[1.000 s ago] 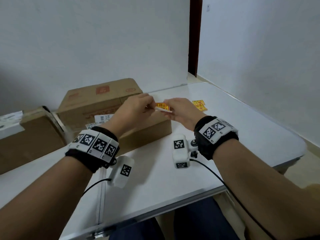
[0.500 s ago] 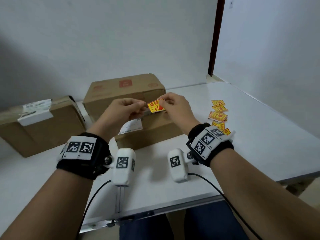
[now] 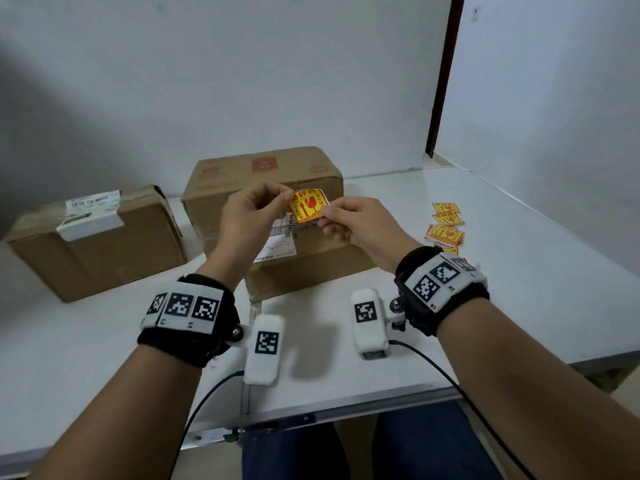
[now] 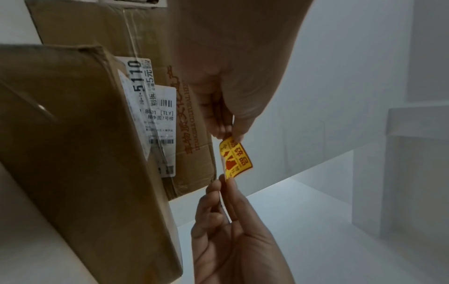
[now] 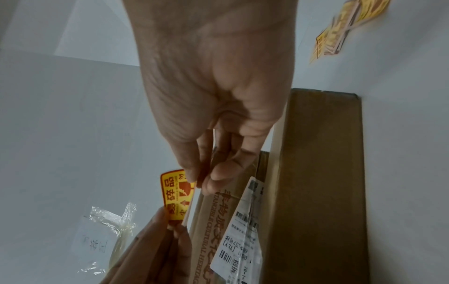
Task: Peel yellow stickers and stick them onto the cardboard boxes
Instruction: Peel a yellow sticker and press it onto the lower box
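A yellow sticker [image 3: 309, 206] with red print hangs in the air between both hands, above the cardboard boxes. My left hand [image 3: 289, 199] pinches its left edge between thumb and fingertips. My right hand [image 3: 325, 214] pinches its right edge, where a thin white backing edge shows. In the left wrist view the sticker [image 4: 235, 159] is stretched between the left hand [image 4: 228, 133] above and the right hand [image 4: 224, 180] below. The right wrist view shows the sticker [image 5: 176, 194] beside the right hand [image 5: 200, 179]. A large cardboard box [image 3: 263, 171] stands just behind the hands.
A flatter box [image 3: 311, 271] with white shipping labels lies in front of the large one. A taped box [image 3: 100, 240] sits at the left. A loose pile of yellow stickers [image 3: 446, 226] lies to the right on the white table [image 3: 519, 271]. Walls close off the back and right.
Both hands have lifted the sticker higher and turned its printed face towards me. The head view has swung left, so the left box and the sticker pile show more fully.
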